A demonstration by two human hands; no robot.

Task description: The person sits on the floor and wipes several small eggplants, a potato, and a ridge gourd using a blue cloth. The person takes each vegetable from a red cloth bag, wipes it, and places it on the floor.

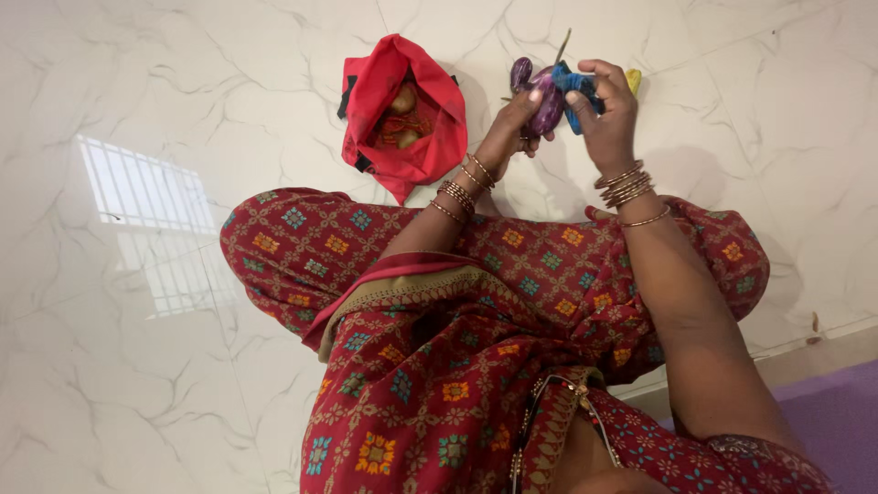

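Observation:
I sit on a white marble floor in a red patterned garment. My left hand (510,123) grips a small purple eggplant (547,108) with a green stem that points upward. My right hand (605,110) is closed on a crumpled blue cloth bag (574,91), pressed against the eggplant. A bit of yellow (633,80) shows behind the right hand; what it is cannot be made out. Both wrists wear several thin bangles.
An open red cloth bag (402,114) lies on the floor to the left of my hands, with a few round brownish vegetables (404,99) inside. A purple mat (837,421) covers the floor at the lower right. My folded legs fill the middle.

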